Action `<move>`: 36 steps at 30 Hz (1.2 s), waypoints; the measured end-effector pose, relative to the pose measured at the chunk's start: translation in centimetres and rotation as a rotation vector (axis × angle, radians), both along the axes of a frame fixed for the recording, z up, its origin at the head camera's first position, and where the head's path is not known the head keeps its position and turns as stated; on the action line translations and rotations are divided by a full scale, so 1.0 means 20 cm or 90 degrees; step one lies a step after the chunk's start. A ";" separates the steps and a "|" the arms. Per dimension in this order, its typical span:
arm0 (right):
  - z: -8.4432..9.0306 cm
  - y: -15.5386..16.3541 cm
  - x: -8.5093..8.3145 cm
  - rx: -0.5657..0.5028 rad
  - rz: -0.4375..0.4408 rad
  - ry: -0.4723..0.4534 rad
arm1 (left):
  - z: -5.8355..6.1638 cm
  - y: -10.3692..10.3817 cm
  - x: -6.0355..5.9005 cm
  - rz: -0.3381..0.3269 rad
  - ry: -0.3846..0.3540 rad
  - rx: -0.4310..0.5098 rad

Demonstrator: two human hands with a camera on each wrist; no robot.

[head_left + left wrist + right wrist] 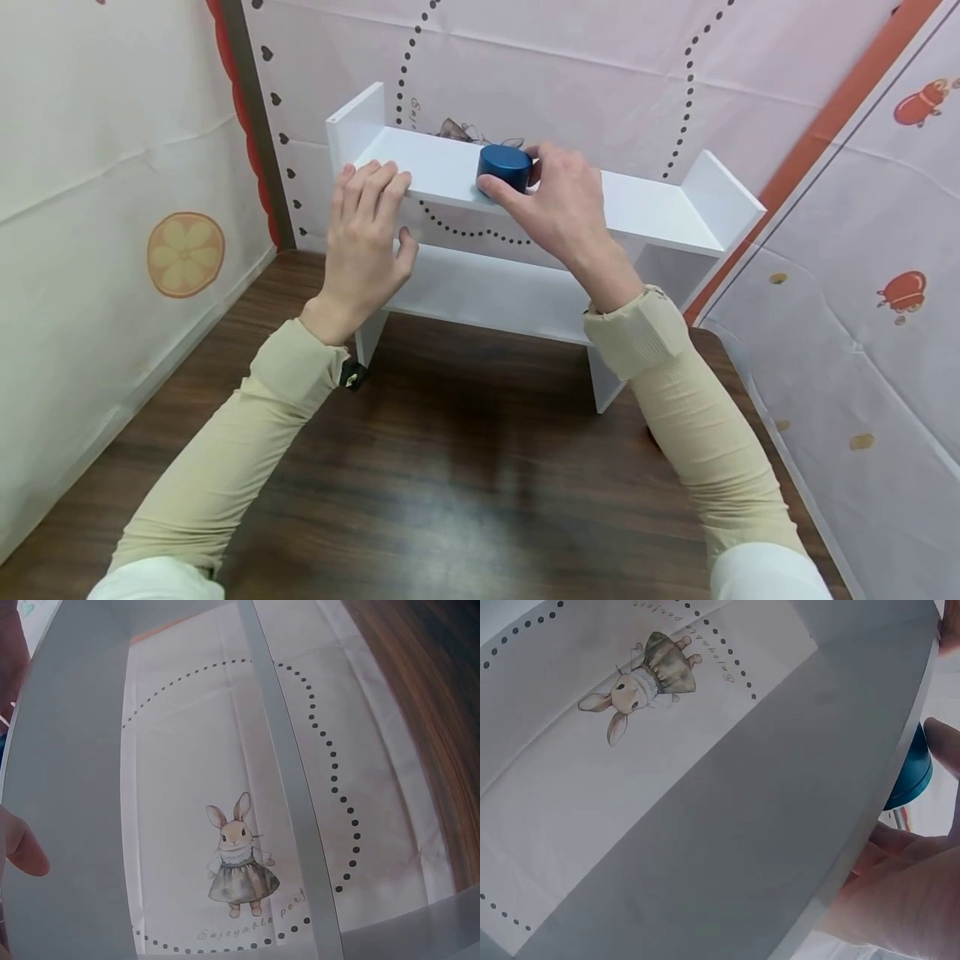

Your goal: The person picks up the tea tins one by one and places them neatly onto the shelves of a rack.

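A small blue round tin point(504, 167) stands on the top board of a white two-tier shelf point(660, 212). My right hand point(558, 204) grips the tin, thumb at its front and fingers curled round its right side; the right wrist view shows the blue tin point(911, 776) past the board's edge beside my fingers point(945, 742). My left hand point(365, 225) holds the front edge of the top board near its left end, fingers flat on top and thumb underneath. In the left wrist view only a thumb tip point(22, 847) shows against the shelf's underside.
The shelf stands at the back of a dark wooden table point(450, 467). Pink printed cloth point(570, 75) with a dotted ring and a rabbit picture point(238, 859) hangs behind it. Cloth walls close in the left and right sides.
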State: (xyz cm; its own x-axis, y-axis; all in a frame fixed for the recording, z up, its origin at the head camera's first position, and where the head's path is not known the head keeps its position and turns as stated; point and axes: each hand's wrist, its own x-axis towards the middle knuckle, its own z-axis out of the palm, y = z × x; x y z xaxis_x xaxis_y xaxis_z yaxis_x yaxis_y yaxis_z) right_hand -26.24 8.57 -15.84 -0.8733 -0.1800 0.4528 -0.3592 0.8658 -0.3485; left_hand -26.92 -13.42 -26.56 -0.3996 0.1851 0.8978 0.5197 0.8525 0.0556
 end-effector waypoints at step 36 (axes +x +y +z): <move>-0.48 0.63 0.33 -0.060 0.040 0.280 | 0.01 0.00 0.01 0.017 -0.022 -0.018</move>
State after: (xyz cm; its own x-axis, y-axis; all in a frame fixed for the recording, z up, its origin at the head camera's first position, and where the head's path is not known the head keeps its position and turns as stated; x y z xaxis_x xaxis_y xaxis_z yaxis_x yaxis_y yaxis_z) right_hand -19.62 21.09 -25.40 -0.5827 -0.1672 0.7953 -0.5414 0.8096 -0.2265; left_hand -26.77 -13.36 -26.41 -0.4353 0.1993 0.8779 0.4953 0.8674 0.0486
